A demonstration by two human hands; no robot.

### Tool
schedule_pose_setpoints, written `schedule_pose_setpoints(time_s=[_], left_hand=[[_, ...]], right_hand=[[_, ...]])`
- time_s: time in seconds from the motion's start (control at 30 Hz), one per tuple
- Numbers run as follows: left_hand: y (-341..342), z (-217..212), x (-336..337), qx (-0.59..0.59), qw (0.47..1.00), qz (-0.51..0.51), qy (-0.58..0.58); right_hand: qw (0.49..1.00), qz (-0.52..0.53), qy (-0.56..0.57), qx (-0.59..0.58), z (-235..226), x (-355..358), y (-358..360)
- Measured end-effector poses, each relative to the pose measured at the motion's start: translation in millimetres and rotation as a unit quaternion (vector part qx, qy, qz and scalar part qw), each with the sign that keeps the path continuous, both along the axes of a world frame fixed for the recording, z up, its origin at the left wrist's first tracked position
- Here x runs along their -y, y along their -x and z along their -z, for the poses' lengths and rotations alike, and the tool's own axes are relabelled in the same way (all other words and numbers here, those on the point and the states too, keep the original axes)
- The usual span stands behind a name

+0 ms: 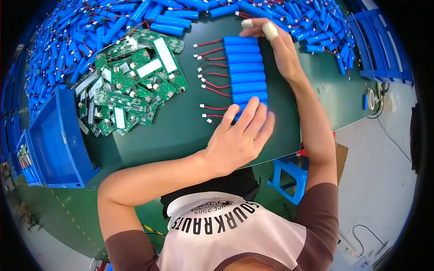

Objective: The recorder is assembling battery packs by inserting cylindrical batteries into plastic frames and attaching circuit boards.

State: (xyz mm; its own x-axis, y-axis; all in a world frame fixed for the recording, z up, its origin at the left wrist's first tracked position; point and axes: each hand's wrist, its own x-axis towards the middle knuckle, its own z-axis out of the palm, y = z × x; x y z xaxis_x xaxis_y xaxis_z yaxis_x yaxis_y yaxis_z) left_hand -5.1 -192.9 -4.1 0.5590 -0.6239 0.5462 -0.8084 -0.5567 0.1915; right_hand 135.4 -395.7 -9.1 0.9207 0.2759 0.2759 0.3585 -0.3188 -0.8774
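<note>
Looking down from the head view, I see my left hand (239,137) lying flat with fingers spread loosely open, its fingertips pressing on the near end of a row of blue cylindrical battery cells (246,72) lined up side by side on the green table (181,131). My right hand (275,43) is also open, resting along the row's 3 o'clock side, with its white-taped fingertips (270,30) touching the far end at 12 o'clock; neither hand grips anything, and the row sits between them. Thin red wires with white plugs (210,83) stick out from the cells toward 9 o'clock. Further out at 9 to 10 o'clock lies a loose heap of green circuit boards (129,86), well apart from the row. A large pile of more blue wired cells (104,22) fills the table from 10 to 1 o'clock. At 8 o'clock a blue plastic bin (54,140) sits on the table's edge, and a blue stool (289,174) shows below the table at 5 o'clock.
</note>
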Motion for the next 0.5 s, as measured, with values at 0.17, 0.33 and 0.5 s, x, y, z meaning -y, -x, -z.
schedule_pose_setpoints(time_s=[0.17,0.33,0.5], left_hand=[[8.0,-0.1,-7.0,0.017,0.999,-0.006,-0.030],[10.5,-0.8,-9.5,0.000,0.999,-0.018,-0.030],[6.2,0.3,-5.4,0.006,1.000,-0.027,-0.016]], right_hand=[[0.999,0.005,-0.026,-0.030,0.8,-3.5,1.1],[0.999,-0.002,-0.026,-0.023,-1.3,-16.8,2.7],[1.000,-0.007,-0.012,-0.008,-0.2,-11.6,2.0]])
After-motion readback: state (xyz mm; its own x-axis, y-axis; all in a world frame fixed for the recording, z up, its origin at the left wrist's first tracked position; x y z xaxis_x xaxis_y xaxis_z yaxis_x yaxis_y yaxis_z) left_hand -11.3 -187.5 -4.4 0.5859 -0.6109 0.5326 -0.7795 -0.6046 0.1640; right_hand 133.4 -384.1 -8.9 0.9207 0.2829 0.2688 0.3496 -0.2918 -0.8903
